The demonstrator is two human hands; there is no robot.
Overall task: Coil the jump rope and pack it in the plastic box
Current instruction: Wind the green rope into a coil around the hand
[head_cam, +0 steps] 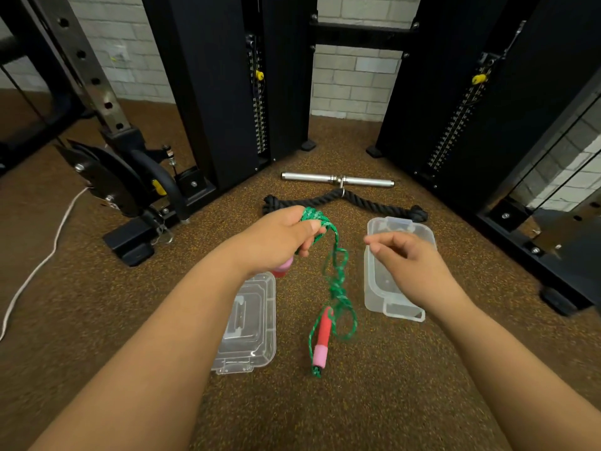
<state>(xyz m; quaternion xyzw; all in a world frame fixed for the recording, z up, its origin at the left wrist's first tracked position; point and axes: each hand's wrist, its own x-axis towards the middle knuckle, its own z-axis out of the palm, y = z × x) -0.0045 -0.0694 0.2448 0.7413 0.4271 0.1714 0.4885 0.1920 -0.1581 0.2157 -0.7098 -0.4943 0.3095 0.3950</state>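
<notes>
My left hand is closed around several loops of the green jump rope and one red-and-pink handle, whose end shows below the fist. The rest of the rope hangs down in a tangle to the floor. Its second red-and-pink handle lies on the floor between the two plastic pieces. My right hand hovers over the clear plastic box, fingers loosely curled, holding nothing. The clear lid lies flat on the floor under my left forearm.
A black triceps rope and a chrome bar handle lie on the speckled brown floor beyond my hands. Black weight-stack towers stand left and right. A machine base and a white cord are at left.
</notes>
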